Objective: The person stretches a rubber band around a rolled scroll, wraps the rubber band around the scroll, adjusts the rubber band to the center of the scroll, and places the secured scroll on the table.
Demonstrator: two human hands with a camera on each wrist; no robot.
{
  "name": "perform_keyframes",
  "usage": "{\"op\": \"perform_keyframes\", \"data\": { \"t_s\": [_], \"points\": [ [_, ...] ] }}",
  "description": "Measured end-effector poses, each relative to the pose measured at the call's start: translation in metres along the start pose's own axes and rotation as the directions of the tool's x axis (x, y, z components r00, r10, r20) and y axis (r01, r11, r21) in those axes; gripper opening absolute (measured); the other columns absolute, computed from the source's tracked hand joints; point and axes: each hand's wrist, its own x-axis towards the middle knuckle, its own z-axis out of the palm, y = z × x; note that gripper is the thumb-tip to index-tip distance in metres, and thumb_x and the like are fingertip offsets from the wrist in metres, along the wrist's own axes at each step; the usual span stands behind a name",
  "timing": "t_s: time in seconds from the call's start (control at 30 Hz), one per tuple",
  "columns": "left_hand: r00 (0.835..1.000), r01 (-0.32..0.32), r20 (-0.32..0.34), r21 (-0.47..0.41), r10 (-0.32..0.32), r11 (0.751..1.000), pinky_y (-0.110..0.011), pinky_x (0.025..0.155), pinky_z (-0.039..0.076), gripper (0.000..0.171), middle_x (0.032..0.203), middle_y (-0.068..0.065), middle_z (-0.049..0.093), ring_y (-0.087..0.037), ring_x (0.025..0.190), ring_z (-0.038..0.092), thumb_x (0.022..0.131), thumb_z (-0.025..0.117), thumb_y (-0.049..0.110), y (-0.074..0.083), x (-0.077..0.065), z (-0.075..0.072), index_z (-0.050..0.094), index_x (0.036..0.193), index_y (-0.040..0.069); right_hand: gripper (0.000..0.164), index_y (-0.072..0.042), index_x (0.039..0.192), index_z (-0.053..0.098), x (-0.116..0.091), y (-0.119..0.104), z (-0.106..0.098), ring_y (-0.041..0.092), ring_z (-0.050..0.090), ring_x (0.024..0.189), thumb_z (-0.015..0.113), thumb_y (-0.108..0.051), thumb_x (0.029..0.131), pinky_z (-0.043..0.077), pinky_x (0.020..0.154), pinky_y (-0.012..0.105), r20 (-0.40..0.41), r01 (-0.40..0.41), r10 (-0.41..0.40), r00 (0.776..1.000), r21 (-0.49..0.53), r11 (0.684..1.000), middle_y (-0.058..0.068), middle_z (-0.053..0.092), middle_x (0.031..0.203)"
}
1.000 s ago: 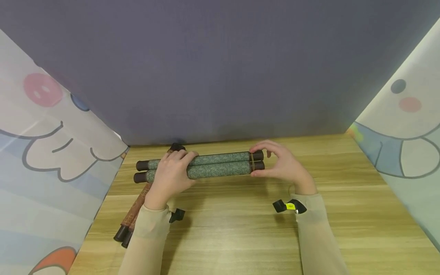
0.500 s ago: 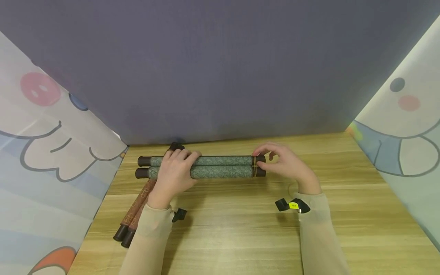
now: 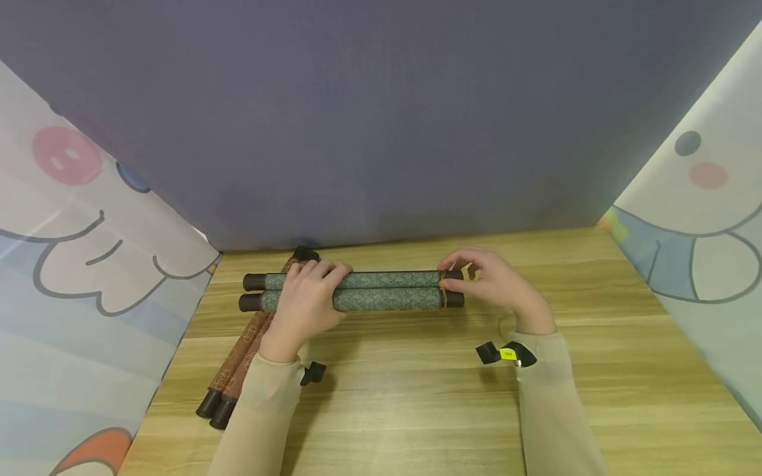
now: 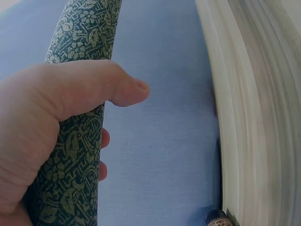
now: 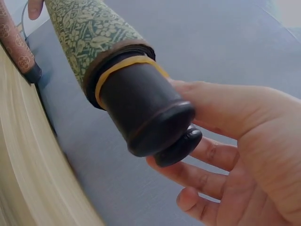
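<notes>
Green scroll (image 3: 387, 300): we hold it nine-to-three above the wooden table (image 3: 393, 403) | left hand (image 3: 306, 301): grasping it toward nine o'clock | right hand (image 3: 494, 281): pinching its yellow band (image 5: 136, 60) at three o'clock | red scroll (image 3: 233, 359): eight o'clock, on table

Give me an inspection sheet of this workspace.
Surface: wood-grain table.
Job's things: two green rolls with dark ends, held side by side; yellow band at their right end.
Clutter: red-brown rolls lying at the left, partly hidden by the left arm.
Hands: left hand grips the green rolls; right hand has its thumb and index finger at the band.
Cables: nothing seen.
Surroundings: grey panel behind, cartoon-printed sheets either side.
</notes>
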Motion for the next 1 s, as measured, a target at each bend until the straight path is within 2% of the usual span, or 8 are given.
{"op": "perform_keyframes", "data": {
  "t_s": [0.13,0.23,0.4,0.6,0.8,1.0],
  "points": [
    [1.000,-0.008,0.013,-0.015,0.008,1.000,-0.062,0.101,0.051,0.088,0.124,-0.010,0.075,-0.041,0.114,0.068,0.060,0.109,0.032,0.000,0.000,-0.001,0.073,0.139,0.018,0.022,-0.013,0.119,0.079,0.001,0.001,0.001,0.018,0.067,0.100,0.084,-0.011,0.097,0.052,0.080,0.035,-0.014,0.042,-0.043,0.999,-0.015,0.999,-0.001,0.077,0.117],
    [1.000,-0.021,0.012,-0.026,0.021,0.999,-0.060,0.100,0.051,0.088,0.125,-0.009,0.075,-0.041,0.114,0.068,0.061,0.109,0.034,0.000,0.000,-0.002,0.073,0.140,0.017,0.022,-0.012,0.117,0.079,0.001,0.001,0.002,0.018,0.066,0.097,0.084,-0.007,0.097,0.050,0.076,0.035,-0.042,0.095,-0.096,0.994,-0.027,0.995,-0.001,0.077,0.115],
    [1.000,-0.029,-0.003,-0.027,0.029,0.999,-0.062,0.102,0.052,0.088,0.124,-0.010,0.075,-0.043,0.114,0.068,0.059,0.110,0.031,0.000,-0.001,-0.005,0.074,0.139,0.016,0.023,-0.014,0.114,0.079,0.002,0.000,0.003,0.016,0.065,0.094,0.085,-0.004,0.094,0.046,0.073,0.036,-0.080,0.153,-0.157,0.984,-0.053,0.987,-0.004,0.077,0.113],
    [0.999,-0.037,-0.011,-0.036,0.037,0.999,-0.063,0.103,0.052,0.089,0.123,-0.012,0.075,-0.045,0.113,0.068,0.058,0.110,0.027,0.001,-0.001,-0.008,0.074,0.139,0.014,0.018,-0.016,0.108,0.080,0.005,-0.001,0.006,0.011,0.063,0.087,0.085,-0.004,0.095,0.044,0.069,0.033,-0.152,0.198,-0.217,0.964,-0.135,0.971,-0.008,0.076,0.103],
    [0.999,-0.052,0.016,0.000,0.052,0.999,-0.058,0.101,0.051,0.088,0.122,-0.010,0.073,-0.042,0.109,0.066,0.061,0.109,0.023,0.006,-0.001,-0.012,0.072,0.140,0.015,0.008,-0.016,0.103,0.082,0.007,-0.002,0.009,0.009,0.061,0.080,0.083,-0.009,0.098,0.042,0.066,0.031,-0.208,0.153,-0.192,0.959,-0.191,0.970,-0.009,0.075,0.094],
    [0.997,-0.057,0.044,0.031,0.056,0.998,-0.058,0.102,0.051,0.089,0.125,-0.010,0.073,-0.042,0.111,0.065,0.064,0.108,0.022,0.012,0.001,-0.018,0.070,0.144,0.016,0.005,-0.009,0.099,0.077,0.008,-0.003,0.014,0.014,0.055,0.071,0.081,-0.011,0.100,0.040,0.062,0.028,-0.297,0.070,-0.130,0.946,-0.205,0.976,-0.003,0.069,0.085]
  ]
}}
